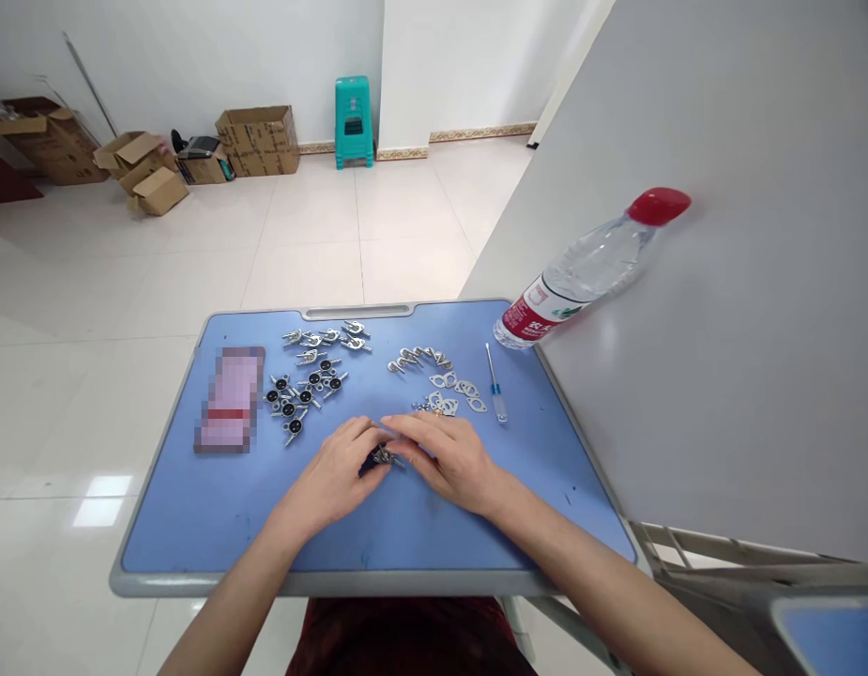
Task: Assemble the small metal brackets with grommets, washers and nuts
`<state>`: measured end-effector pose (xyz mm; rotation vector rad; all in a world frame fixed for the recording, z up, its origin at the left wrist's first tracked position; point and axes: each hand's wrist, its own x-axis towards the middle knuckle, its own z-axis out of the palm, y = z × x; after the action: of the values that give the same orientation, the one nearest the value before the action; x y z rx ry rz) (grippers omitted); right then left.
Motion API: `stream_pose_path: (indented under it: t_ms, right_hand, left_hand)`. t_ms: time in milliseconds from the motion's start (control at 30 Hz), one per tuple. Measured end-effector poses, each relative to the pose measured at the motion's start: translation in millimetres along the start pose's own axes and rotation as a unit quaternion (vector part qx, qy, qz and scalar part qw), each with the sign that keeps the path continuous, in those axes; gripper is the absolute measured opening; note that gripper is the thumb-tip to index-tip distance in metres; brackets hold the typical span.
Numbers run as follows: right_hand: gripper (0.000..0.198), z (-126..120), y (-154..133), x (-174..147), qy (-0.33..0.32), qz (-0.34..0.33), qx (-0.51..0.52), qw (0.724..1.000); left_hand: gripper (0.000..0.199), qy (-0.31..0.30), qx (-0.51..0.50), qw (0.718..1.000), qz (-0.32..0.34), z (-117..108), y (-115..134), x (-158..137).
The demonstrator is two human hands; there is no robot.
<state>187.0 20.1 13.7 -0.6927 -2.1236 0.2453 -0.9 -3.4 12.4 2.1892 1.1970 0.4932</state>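
A small metal part [384,456] is between my hands, close to the blue table top [265,521]. My left hand [335,477] curls around its left side, with the thumb below and the fingers above. My right hand [451,455] meets it from the right, thumb and index fingertips at the part, which is partly hidden. Just beyond lie several flat metal plates with holes [444,406] and tiny screws [420,407]. Left of my hands are several metal fittings with black round centres [305,396]. A screwdriver [498,399] with a clear blue handle lies to the right.
Several bare metal fittings [311,357] and a curved row of metal pieces [412,355] lie farther back. A pixelated pink rectangular thing [229,399] is at left. A red-capped water bottle [581,272] stands at the right rear corner, by a grey panel [743,357].
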Motion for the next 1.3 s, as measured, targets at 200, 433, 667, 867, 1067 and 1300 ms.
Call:
stream_pose_path:
  t_ms: [200, 433, 667, 867, 1067, 1300]
  right_hand:
    - [0.023, -3, 0, 2, 0.003, 0.016, 0.001, 1.0]
    - [0.033, -12, -2, 4, -0.056, 0.024, 0.065, 0.996]
    - [0.018, -1, -5, 4, 0.001, -0.008, -0.009, 1.0]
    - [0.016, 4, -3, 2, 0.007, -0.005, -0.034, 0.999]
    - [0.028, -4, -2, 1, -0.061, 0.017, 0.054, 0.997]
    - [0.015, 5, -4, -2, -0.026, 0.016, 0.023, 0.999]
  left_hand:
    - [0.009, -0.009, 0.004, 1.0, 0.001, -1, 0, 1]
    - [0.015, -0.009, -0.008, 1.0, 0.005, -1, 0, 2]
    - [0.012, 0.001, 0.007, 1.0, -0.001, 0, -2, 1]
    - [0.008, 0.009, 0.007, 1.0, -0.003, 3, -6, 0]
    - [0.017, 0.005, -0.016, 1.0, 0.012, 2, -4, 1]
    - [0.011, 0.007, 0.002, 1.0, 0.002, 1, -1, 0]
